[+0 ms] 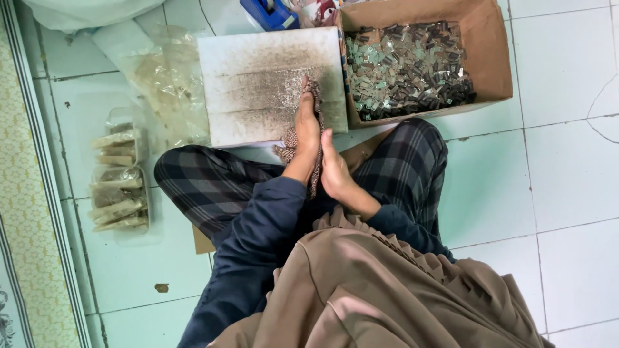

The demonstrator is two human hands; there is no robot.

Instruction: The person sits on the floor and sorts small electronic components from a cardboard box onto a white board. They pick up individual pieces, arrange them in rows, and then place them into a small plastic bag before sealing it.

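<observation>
I sit cross-legged on a tiled floor. My left hand (307, 132) reaches forward and presses a patterned brown cloth (314, 96) against a white foam board (264, 84) smeared with dark dust. The cloth trails back under the hand toward my lap. My right hand (334, 169) lies flat alongside the left wrist, fingers together, touching the hanging end of the cloth. The board rests on the floor in front of my knees.
A cardboard box (490, 58) full of small dark and greenish metal pieces stands at the right of the board. Clear plastic bags (164, 77) lie to its left. A plastic tray of packed bundles (119, 177) sits further left. A blue tape dispenser (271, 13) is behind the board.
</observation>
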